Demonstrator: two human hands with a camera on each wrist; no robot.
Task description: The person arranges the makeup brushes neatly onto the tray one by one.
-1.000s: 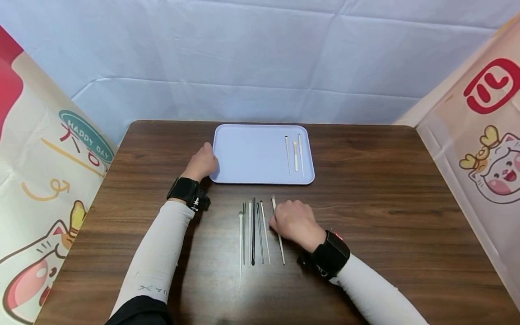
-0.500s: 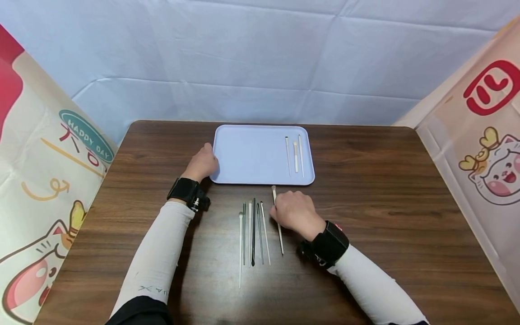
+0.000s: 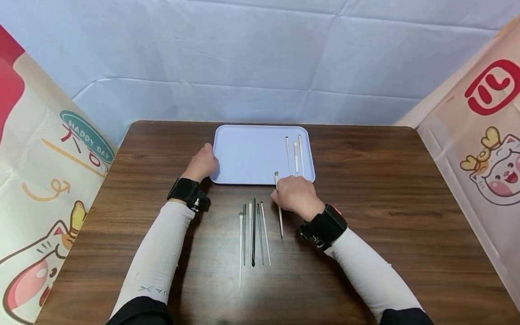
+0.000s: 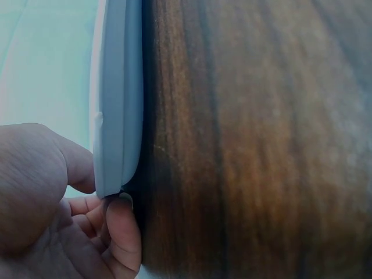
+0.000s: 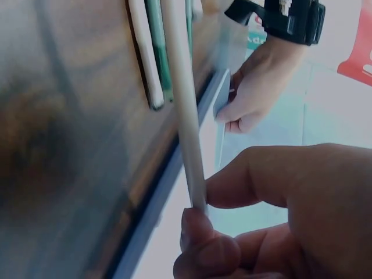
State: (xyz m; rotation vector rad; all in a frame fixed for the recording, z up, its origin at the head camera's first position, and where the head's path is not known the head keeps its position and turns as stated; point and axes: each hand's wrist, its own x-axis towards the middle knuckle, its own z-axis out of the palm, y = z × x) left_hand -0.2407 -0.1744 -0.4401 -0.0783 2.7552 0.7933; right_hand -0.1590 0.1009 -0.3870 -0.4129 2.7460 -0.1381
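Note:
My right hand (image 3: 298, 195) pinches a slim cream-handled brush (image 3: 280, 223) between thumb and fingers. The brush head points toward the front edge of the pale lavender tray (image 3: 252, 153), and its thin end points back toward me. In the right wrist view the same brush handle (image 5: 183, 99) runs up out of the pinch. At the tray's left side, my left hand (image 3: 201, 163) grips the rim; the left wrist view has thumb and curled fingers around the tray edge (image 4: 116, 116). On the tray's right part lie three thin brushes (image 3: 296, 158), side by side.
Several light, green and black brushes (image 3: 253, 234) lie in a loose row on the brown wooden table (image 3: 386, 189), in front of the tray. A pale cloth (image 3: 252, 58) hangs behind the table, with printed cloths at both sides.
My right hand has moved forward with the brush, away from the row and up to the tray's front edge. My left hand keeps its grip on the tray.

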